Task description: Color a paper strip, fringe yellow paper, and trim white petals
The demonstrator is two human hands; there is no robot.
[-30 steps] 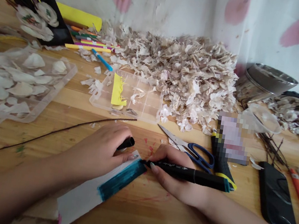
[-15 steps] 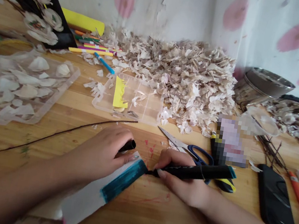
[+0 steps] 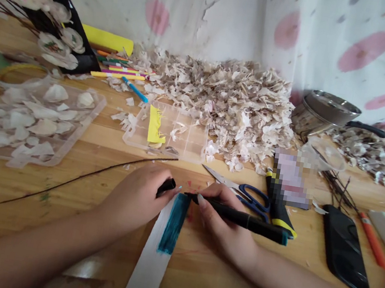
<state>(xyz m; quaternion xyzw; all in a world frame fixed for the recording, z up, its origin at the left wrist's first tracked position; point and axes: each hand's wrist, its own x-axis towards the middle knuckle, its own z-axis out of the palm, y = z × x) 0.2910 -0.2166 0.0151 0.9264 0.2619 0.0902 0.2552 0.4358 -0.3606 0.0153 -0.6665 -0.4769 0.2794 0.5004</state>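
Note:
My right hand is closed around a black marker with a teal end, its tip at the top right corner of a white paper strip. A dark teal patch covers the strip's upper right part. My left hand is curled around the marker's black cap, its thumb by the strip's top left edge. Just beyond my right hand lie scissors with dark blue handles. A thin dark stem lies beyond my left forearm.
A clear divided tray holds a fringed yellow piece. White petals fill a larger tray at left. Behind is a heap of pale flakes. At right are a black phone, an orange pen and a metal pot.
The paper strip has turned more upright, its lower end swinging right. My right hand has shifted slightly up, bringing the marker tip to the strip's top corner. The camera view has shifted a little.

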